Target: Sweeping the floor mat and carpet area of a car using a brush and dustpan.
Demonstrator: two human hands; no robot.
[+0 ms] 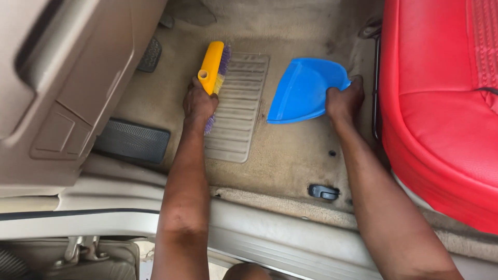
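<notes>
Door sill (290,238) in foreground, beyond which the left hand (198,103) grips a yellow brush (213,67) on the ribbed heel pad (239,103) while the right hand (345,99) clasps a blue dustpan (303,91) tilted on beige carpet (290,155) beside the red seat (441,103): sweeping under way, debris needing drawing toward the pan.
</notes>
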